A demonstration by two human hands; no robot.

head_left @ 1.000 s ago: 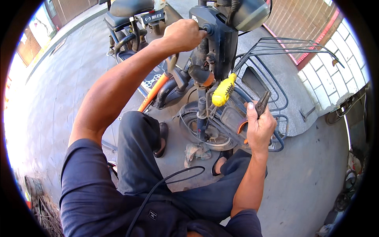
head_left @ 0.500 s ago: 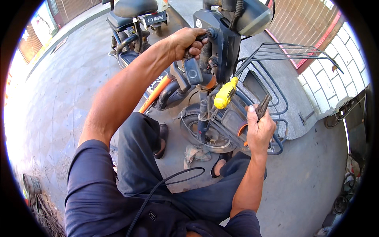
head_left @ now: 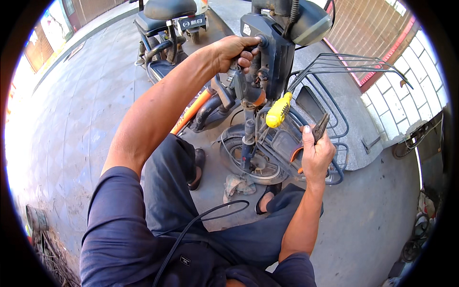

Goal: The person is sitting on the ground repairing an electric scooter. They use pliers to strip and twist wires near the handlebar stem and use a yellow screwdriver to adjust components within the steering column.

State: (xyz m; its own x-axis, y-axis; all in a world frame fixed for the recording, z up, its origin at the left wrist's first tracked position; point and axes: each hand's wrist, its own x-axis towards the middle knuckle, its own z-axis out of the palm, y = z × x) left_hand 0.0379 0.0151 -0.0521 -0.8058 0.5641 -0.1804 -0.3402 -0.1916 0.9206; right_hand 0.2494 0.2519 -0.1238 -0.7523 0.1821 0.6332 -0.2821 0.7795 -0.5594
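My left hand (head_left: 236, 53) is closed on a key (head_left: 253, 44) at the lock (head_left: 262, 41) on the scooter's black front column (head_left: 276, 64), with a dark fob hanging below the fingers. My right hand (head_left: 315, 154) grips dark-jawed pliers (head_left: 319, 129), held upright beside the front metal rack (head_left: 337, 103). A yellow screwdriver-like tool handle (head_left: 278, 111) rests at the rack, between my hands. An orange frame tube (head_left: 193, 110) runs below my left wrist. The front wheel (head_left: 229, 158) is below, between my feet.
Another scooter (head_left: 169, 12) stands behind at upper left. A headlamp (head_left: 311, 26) tops the column. A crumpled rag (head_left: 236, 187) and a black cable (head_left: 217, 208) are low in front of me. A white brick wall (head_left: 397, 91) is right, a metal bucket (head_left: 37, 217) lower left.
My left hand has shifted slightly down and right, still at the lock; the fob came into sight below it and has since turned. My right hand with the pliers has barely moved.
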